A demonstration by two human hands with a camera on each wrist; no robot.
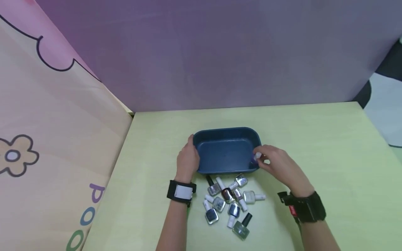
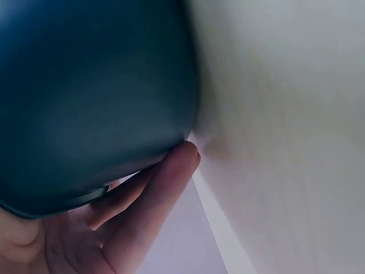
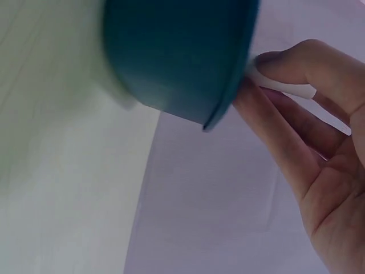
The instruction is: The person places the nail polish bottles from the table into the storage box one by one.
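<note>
Left hand [image 1: 187,161] flat against smooth rounded blue tray [image 1: 226,134], right hand [image 1: 280,166] pinching seemingly glass white-capped bottle [image 1: 255,157]

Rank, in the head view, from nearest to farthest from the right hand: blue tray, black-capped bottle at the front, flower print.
1. Blue tray: touching the right hand.
2. Black-capped bottle: front of the pile, toward the person.
3. Flower print: far left wall.

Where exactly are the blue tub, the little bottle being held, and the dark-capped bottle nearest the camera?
blue tub [image 1: 226,131]: head view, far rim.
held bottle [image 1: 257,157]: head view, white cap between right-hand fingers.
dark-capped bottle [image 1: 241,230]: head view, glass body, lying on the table.
</note>
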